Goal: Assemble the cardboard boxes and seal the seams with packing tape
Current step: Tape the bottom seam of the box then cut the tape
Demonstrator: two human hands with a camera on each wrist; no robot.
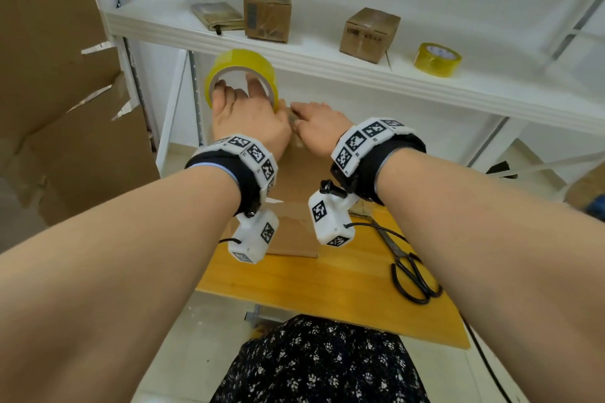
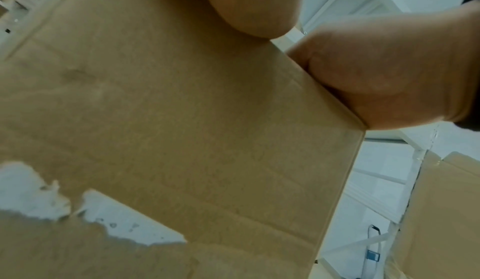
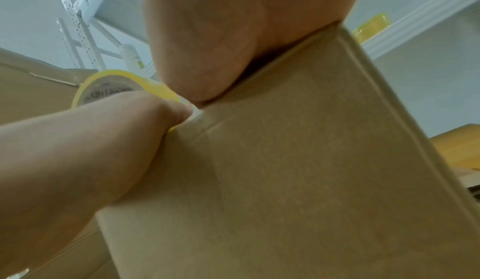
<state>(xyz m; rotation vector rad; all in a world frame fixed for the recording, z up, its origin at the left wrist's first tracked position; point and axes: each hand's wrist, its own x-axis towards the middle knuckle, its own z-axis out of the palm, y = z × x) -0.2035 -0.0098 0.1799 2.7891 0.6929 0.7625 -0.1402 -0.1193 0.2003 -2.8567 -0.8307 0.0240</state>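
At the desk's point(image 1: 327, 288) far edge, the left hand point(image 1: 248, 121) grips the tape roll point(image 1: 242, 75) while right hand point(image 1: 319, 127) fingers press the cardboard box point(image 1: 294, 173); keeping tape taut should seal cleanly.

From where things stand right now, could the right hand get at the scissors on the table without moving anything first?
Probably yes. The right hand rests on top of the cardboard box and holds nothing, while the scissors lie in the open on the wooden table, on that hand's side, uncovered.
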